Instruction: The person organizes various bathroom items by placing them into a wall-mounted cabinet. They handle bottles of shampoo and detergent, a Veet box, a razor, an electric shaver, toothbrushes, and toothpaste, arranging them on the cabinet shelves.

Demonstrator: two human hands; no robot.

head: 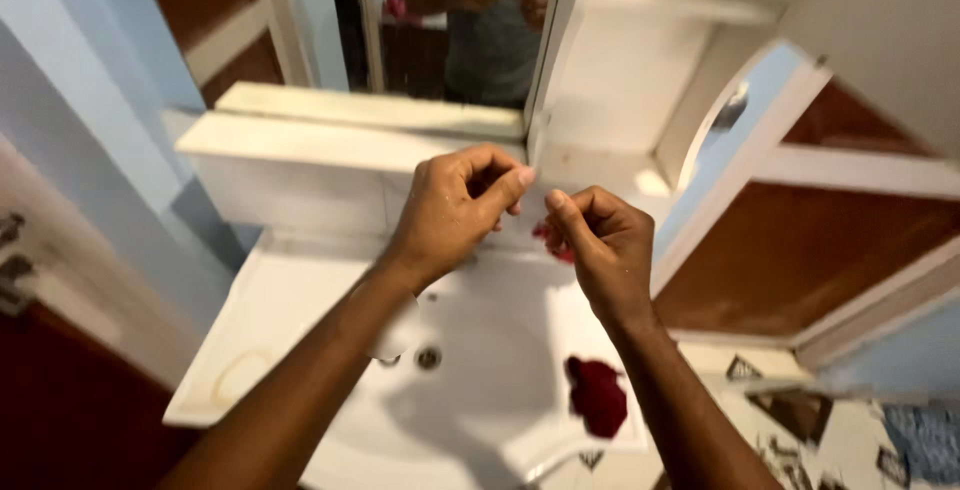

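Note:
Both hands are raised over a white washbasin (480,420), fingers curled and thumbs nearly meeting. My left hand (455,210) and my right hand (600,245) pinch a small pale packet (535,198) between them; it is hard to make out against the white ledge behind. A bit of red (548,240) shows at the fingertips of my right hand. A dark red cloth (597,395) lies on the basin's right rim, below my right forearm.
A drain hole (428,357) sits in the basin under my left wrist. A white shelf (330,140) and a mirror (450,20) reflecting the hands stand behind. There is a blue wall on the left and a brown door panel (790,250) on the right.

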